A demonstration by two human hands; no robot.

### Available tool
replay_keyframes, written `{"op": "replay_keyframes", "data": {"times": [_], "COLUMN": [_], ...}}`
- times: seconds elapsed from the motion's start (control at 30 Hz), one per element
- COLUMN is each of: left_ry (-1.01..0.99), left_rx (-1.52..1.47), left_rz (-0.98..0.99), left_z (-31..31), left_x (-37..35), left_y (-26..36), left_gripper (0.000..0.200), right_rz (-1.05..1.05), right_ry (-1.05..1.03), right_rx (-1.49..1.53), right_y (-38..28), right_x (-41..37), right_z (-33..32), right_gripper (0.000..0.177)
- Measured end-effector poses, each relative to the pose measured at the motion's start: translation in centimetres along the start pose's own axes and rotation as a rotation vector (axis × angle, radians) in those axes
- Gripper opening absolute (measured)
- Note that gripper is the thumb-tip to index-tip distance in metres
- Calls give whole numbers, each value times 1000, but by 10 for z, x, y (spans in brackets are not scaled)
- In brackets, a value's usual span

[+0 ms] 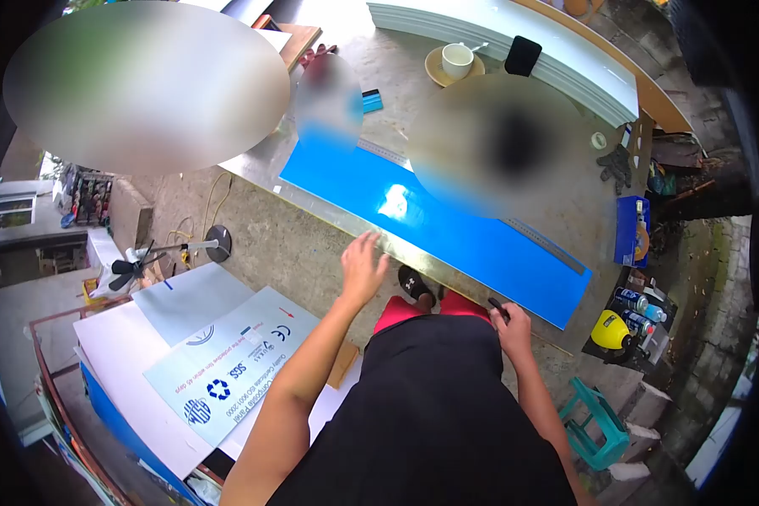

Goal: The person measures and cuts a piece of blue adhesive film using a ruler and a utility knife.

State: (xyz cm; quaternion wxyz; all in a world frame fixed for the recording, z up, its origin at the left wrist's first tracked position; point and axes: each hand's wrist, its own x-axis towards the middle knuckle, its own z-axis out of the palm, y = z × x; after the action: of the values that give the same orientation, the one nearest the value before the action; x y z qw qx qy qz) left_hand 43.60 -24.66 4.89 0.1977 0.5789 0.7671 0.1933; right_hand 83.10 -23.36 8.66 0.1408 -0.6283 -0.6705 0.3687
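My left hand hovers by the near edge of the table, fingers stretched and apart, holding nothing. Beside my right thigh, my right hand is closed around a short black handheld object, whose kind I cannot make out. A long glossy blue sheet lies across the table in front of me. On the sheet's far side rests a metal ruler, its middle lost behind a blurred patch. A blue squeegee-like card lies farther back.
A cup on a saucer and a black phone-like object are at the back. At right are a dark glove, a blue bin, spray cans and a green stool. Printed panels and a fan are left.
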Motion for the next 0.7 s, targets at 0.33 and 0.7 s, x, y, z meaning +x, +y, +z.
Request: {"op": "replay_keyframes", "data": {"times": [0.33,0.7], "left_ry": [-9,-217], "left_rx": [101,332], "left_rz": [65,22], "left_z": [12,58], "left_x": [108,191], "left_y": [-24,11], "left_gripper": [84,97], "right_rz": [602,753], "right_ry": [562,615], "right_rx": [177,161], "right_y": [198,258], "right_x": [108,119], "right_z": [-48,-99], "right_gripper": [16,20]}}
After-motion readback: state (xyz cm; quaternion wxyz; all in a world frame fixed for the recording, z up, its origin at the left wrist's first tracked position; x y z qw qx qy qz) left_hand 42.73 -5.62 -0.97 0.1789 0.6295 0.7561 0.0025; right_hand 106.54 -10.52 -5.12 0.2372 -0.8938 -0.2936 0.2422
